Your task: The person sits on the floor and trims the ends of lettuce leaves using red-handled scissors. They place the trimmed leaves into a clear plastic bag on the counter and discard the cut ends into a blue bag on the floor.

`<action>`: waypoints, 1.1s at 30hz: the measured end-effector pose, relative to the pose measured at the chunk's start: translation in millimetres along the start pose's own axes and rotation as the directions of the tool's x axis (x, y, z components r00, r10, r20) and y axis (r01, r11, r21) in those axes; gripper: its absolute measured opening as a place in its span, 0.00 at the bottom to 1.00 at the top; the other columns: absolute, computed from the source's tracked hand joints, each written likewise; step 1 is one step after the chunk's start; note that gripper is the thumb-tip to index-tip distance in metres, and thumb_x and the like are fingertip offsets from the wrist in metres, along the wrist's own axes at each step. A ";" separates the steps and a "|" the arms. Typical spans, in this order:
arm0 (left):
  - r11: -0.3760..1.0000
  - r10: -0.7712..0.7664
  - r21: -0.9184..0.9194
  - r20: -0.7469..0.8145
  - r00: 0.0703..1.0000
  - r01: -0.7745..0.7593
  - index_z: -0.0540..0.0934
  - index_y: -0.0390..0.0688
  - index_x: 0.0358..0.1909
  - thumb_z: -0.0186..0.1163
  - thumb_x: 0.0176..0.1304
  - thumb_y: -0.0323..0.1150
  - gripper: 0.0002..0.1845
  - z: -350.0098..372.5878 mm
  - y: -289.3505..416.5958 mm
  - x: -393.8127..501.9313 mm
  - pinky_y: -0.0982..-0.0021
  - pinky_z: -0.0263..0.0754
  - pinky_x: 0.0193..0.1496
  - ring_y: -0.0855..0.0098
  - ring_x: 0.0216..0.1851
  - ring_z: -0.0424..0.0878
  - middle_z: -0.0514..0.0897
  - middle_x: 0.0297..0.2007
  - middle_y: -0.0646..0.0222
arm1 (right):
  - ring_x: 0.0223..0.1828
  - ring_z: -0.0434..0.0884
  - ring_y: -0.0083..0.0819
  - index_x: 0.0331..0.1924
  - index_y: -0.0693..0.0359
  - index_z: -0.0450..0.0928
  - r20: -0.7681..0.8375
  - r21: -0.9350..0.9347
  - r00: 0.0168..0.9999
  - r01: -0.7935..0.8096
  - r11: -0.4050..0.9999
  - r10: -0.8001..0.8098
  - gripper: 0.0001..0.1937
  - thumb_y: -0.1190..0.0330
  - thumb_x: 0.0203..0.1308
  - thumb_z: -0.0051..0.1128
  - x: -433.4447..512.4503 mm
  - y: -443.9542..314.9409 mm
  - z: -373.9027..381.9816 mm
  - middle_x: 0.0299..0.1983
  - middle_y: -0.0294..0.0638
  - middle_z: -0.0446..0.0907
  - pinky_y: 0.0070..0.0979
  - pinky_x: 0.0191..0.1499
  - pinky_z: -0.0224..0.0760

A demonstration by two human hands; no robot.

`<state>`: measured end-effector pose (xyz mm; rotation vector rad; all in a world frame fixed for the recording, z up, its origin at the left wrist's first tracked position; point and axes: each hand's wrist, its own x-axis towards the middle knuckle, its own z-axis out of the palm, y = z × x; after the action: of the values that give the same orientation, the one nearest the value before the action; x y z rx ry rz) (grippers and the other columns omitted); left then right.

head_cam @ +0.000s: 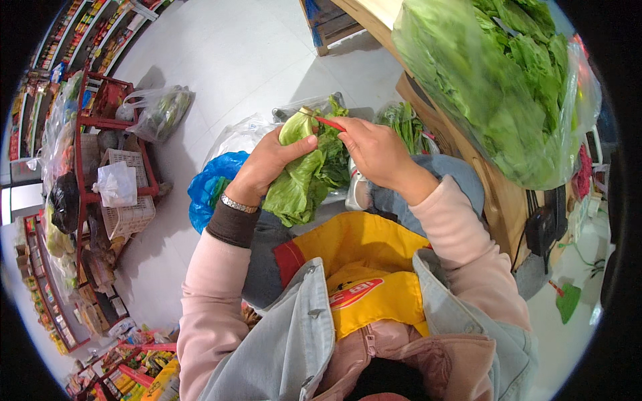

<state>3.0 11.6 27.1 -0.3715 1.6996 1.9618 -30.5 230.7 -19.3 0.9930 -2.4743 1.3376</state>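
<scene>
My left hand (pixel 273 163) grips a head of leafy green lettuce (pixel 296 193) by its pale base, with the leaves hanging down towards my lap. In my right hand (pixel 373 150) is a small knife with a red handle (pixel 330 124); its thin blade lies at the cut end of the lettuce stem. More leafy greens (pixel 333 150) show just behind the held lettuce, partly hidden by it. Below my left hand sits a blue plastic bag (pixel 210 173), and a whitish clear bag (pixel 241 133) lies beyond it.
A large clear bag of lettuce (pixel 481 90) rests on the wooden table (pixel 494 210) at right. Bagged green vegetables (pixel 401 123) stand beside its base. At left are a red rack (pixel 80 165), a white plastic basket (pixel 128 215) and a hanging vegetable bag (pixel 160 113). Stocked shelves (pixel 75 35) stand behind.
</scene>
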 end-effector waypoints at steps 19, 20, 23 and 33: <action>0.995 -0.079 0.053 -0.069 0.994 0.082 0.78 0.39 0.51 0.68 0.65 0.40 0.19 -19.0 -13.3 -0.3 0.74 0.77 0.41 0.79 0.37 0.80 0.82 0.38 0.73 | 0.39 0.81 0.60 0.42 0.64 0.75 0.326 -0.083 0.905 -0.259 0.962 0.272 0.11 0.64 0.72 0.46 -18.1 18.2 25.9 0.35 0.57 0.82 0.52 0.40 0.74; 0.995 -0.058 0.079 -0.064 0.996 0.063 0.78 0.39 0.51 0.68 0.65 0.40 0.20 -20.8 -13.2 -0.7 0.74 0.77 0.42 0.79 0.38 0.79 0.82 0.39 0.73 | 0.40 0.80 0.61 0.43 0.64 0.75 0.330 -0.081 0.900 -0.273 0.959 0.284 0.10 0.65 0.71 0.47 -18.6 19.5 28.8 0.35 0.58 0.82 0.51 0.41 0.73; 0.993 -0.008 0.117 0.004 1.000 0.007 0.76 0.39 0.55 0.67 0.65 0.46 0.25 -24.3 -14.3 -1.6 0.73 0.76 0.45 0.77 0.41 0.78 0.81 0.41 0.72 | 0.40 0.80 0.61 0.44 0.63 0.75 0.299 -0.098 0.897 -0.311 0.945 0.326 0.08 0.67 0.70 0.49 -18.6 24.8 32.6 0.35 0.59 0.81 0.51 0.41 0.73; 0.634 0.232 -0.773 0.167 0.958 -0.019 0.64 0.36 0.71 0.48 0.72 0.41 0.30 -45.5 -8.7 6.6 0.51 0.71 0.65 0.49 0.60 0.76 0.79 0.58 0.51 | 0.40 0.80 0.61 0.44 0.63 0.75 0.166 -0.048 0.920 -0.351 0.935 0.354 0.10 0.64 0.72 0.49 -4.6 27.3 25.5 0.35 0.58 0.82 0.52 0.40 0.72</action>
<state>-3.3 -30.7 8.3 -0.2672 0.6505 2.6457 -39.7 223.1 -55.0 0.7062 -2.8996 1.3710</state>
